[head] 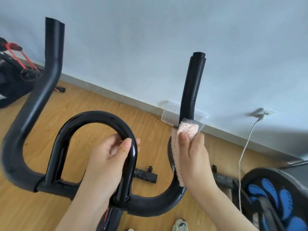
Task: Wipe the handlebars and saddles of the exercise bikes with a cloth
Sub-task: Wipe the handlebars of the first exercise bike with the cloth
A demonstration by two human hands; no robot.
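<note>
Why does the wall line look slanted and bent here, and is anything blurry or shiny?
Head view: the wide-angle lens and tilted head slant the baseboard and bow the edges; soft daylight, faint shadows; bright glare streaks on the glossy centre loop by the left hand; the left bar end is slightly smeared; the cloth under the right hand stays fairly sharp.

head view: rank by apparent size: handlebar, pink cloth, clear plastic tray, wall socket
1. handlebar, spans most of the frame
2. pink cloth and clear plastic tray: look alike, tray partly hidden and farther off, unranked
3. wall socket

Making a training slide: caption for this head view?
Right hand wraps pink cloth around handlebar; left hand holds centre loop.
</note>
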